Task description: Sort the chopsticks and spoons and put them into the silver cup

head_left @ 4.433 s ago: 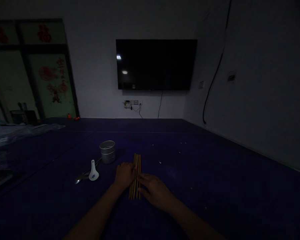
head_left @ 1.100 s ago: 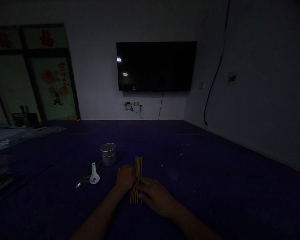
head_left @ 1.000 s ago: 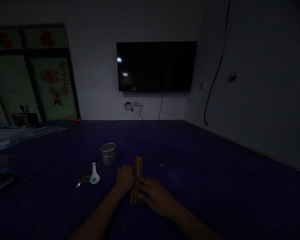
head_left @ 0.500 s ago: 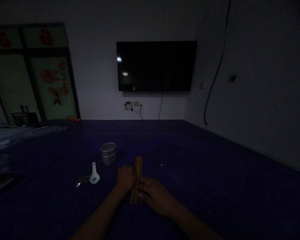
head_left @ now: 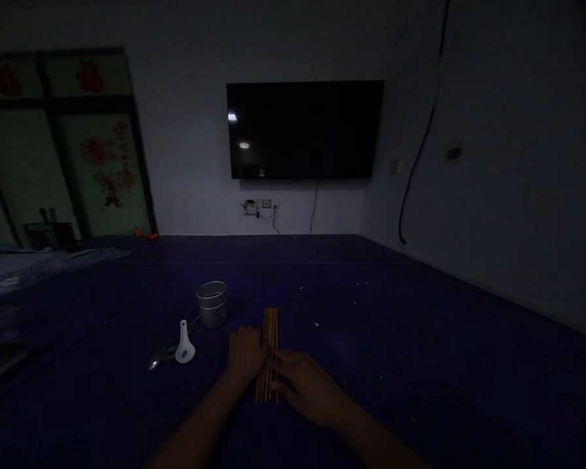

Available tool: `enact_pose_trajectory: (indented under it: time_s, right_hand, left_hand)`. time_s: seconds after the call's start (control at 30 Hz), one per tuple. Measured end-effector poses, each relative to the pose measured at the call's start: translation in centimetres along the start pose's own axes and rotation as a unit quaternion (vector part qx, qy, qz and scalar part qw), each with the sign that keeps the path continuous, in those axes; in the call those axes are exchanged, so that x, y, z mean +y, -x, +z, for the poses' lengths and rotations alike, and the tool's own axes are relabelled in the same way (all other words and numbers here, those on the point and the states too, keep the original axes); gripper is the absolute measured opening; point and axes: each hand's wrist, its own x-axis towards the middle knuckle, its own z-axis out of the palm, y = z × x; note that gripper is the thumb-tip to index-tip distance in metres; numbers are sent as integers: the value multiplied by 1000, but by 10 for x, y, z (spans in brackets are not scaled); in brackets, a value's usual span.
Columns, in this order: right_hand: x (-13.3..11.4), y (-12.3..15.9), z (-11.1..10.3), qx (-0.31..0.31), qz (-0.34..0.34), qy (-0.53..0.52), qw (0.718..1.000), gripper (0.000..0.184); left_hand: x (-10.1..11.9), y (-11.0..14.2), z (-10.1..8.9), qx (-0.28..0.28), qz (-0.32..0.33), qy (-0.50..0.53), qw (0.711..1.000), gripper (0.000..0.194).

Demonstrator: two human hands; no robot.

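Your right hand [head_left: 315, 389] has its grip apart, fingers touching the chopsticks [head_left: 272, 320]; your left hand [head_left: 247, 354] rests against them, its grip unclear. From them, the cup [head_left: 212, 305] stands at ten o'clock, the white spoon [head_left: 185, 352] at nine.

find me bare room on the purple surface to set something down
Widest: between right hand and right-hand wall, bar small specks. Smaller: between white spoon and left hand. Crowded: cup beside metal spoon, white spoon; sticks at both hands.
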Motion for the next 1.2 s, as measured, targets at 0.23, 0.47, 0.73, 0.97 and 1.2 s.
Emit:
enact_pose_trajectory:
  time_s: [0.23, 0.47, 0.73, 0.97, 1.2]
  right_hand:
    - [-2, -2, -2, 0, 4, -19, 1000, 34]
    - [4, -3, 4, 3, -6, -14, 1000, 37]
    - [1, -6, 1, 2, 6, -4, 1000, 33]
    - [3, -6, 1, -2, 0, 1, 1000, 35]
    - [2, -4, -1, 0, -13, 5, 1000, 46]
  left_hand:
    - [1, 1, 3, 13, -9, 9, 1000, 39]
    - [0, 1, 3, 6, -13, 1, 1000, 40]
    - [1, 0, 0, 2, -7, -4, 1000, 40]
    - [0, 1, 1, 5, -7, 2, 1000, 42]
    - [0, 2, 0, 12, 1, -4, 1000, 45]
